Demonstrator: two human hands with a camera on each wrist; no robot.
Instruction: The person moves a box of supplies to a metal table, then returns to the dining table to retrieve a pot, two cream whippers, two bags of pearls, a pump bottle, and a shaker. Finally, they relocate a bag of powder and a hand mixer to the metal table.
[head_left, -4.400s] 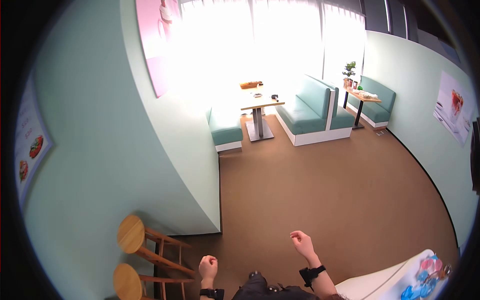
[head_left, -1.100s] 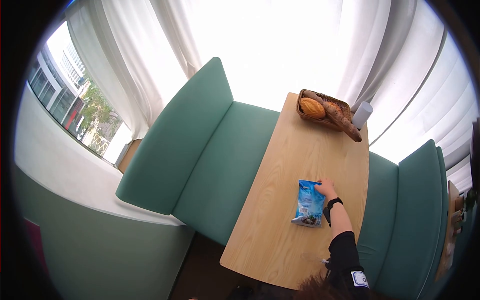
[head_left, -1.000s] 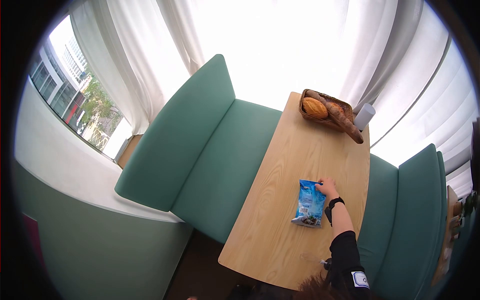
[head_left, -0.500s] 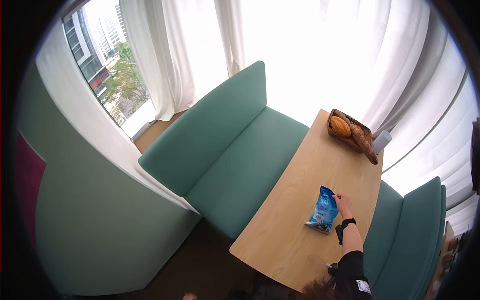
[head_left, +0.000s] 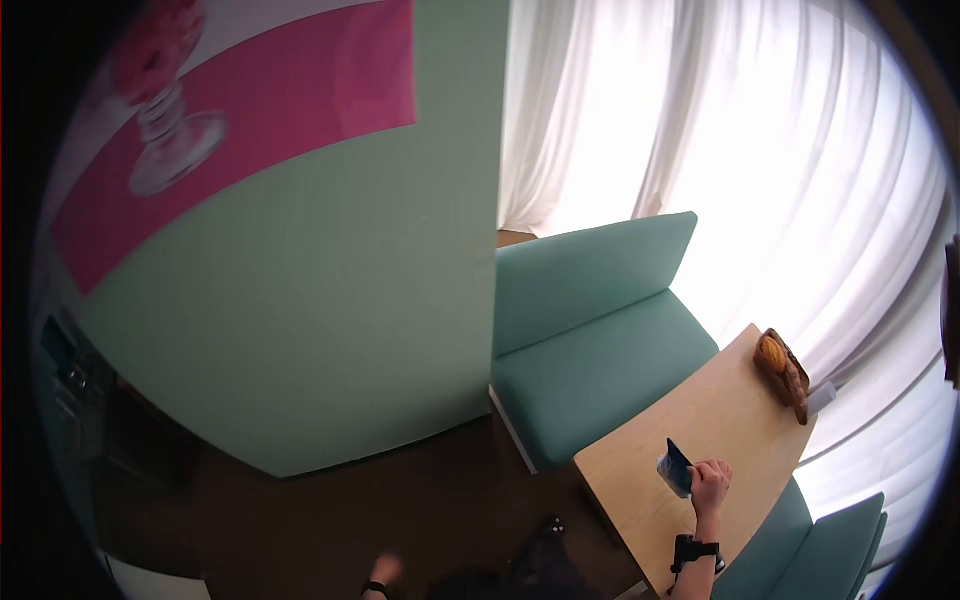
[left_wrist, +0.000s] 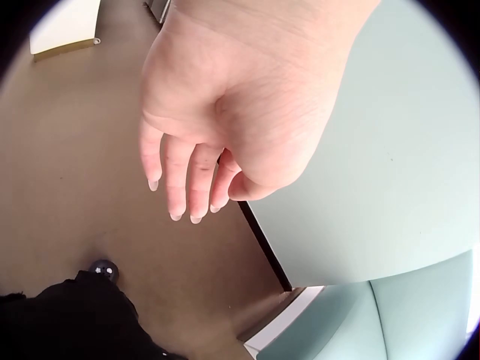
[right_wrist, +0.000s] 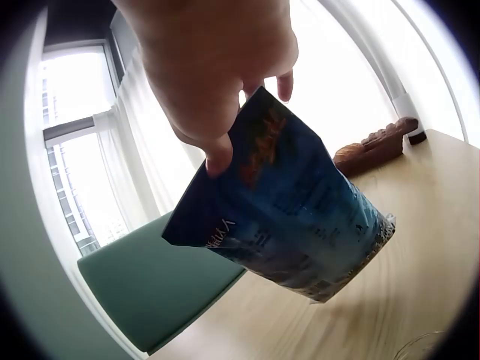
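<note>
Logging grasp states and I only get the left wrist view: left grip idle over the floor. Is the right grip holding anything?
Observer: Yes, the right grip pinches a blue snack bag by its upper end.
Operator: Off the table?
Observer: The bag hangs tilted over the wooden table; whether its lower corner touches, I cannot tell.
Operator: Anything else on there?
Observer: Bread at the far end.
</note>
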